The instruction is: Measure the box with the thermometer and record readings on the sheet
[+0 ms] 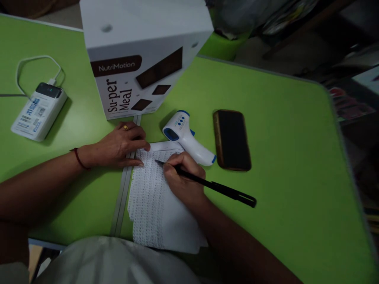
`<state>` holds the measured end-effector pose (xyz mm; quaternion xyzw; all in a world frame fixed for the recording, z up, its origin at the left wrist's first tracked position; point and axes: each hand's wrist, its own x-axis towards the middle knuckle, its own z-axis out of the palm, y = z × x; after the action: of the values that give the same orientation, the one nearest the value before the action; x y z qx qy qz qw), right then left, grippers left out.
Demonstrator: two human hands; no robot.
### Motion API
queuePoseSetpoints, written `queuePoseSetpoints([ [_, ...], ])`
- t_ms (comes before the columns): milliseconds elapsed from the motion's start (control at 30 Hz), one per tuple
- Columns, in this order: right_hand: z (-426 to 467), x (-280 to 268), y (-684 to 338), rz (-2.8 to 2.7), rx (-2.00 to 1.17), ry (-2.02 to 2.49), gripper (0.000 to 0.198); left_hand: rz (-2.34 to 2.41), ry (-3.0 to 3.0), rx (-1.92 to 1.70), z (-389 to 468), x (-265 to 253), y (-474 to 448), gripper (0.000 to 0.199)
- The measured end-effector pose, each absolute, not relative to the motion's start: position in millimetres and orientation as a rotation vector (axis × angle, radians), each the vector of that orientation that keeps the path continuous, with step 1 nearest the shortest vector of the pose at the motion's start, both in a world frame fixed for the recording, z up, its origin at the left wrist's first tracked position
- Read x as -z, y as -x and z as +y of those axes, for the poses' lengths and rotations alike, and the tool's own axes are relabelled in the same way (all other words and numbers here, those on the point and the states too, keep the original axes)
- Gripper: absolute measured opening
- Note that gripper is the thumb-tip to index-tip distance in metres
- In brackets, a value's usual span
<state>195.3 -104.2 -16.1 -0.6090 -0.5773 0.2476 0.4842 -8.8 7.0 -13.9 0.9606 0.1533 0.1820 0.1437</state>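
A black pen (220, 189) is gripped in my right hand (185, 175), its tip down at the paper. Below it lies a sheet of paper (180, 225), its left part covered in dense rows of handwriting and its right part blank. My left hand (122, 144) rests at the sheet's upper left edge, fingers apart, thumb and fingertips touching the paper. Just beyond the sheet's top, a white and blue infrared thermometer (189, 138) lies on its side, close to my right hand.
On the green table (290, 157), a dark phone in a brown case (232, 140) lies right of the thermometer. A tall white NutriMotion box (139, 71) stands behind my left hand. At left sits a white power bank (41, 110) with a cable (38, 58) plugged in.
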Motion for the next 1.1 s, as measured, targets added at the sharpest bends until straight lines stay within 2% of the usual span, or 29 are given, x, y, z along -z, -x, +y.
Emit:
queuePoseSetpoints([
  [467, -106.1, 22.0, -199.2, -1.491, -0.698, 1.45, 0.016, 0.443, -2.774, -0.53, 7.4, 14.1, 9.5, 0.053],
  [1100, -103.8, 14.6, -197.0, -1.465, -0.608, 1.441, 0.018, 0.445, -2.76, -0.517, 7.7, 14.3, 8.6, 0.054],
])
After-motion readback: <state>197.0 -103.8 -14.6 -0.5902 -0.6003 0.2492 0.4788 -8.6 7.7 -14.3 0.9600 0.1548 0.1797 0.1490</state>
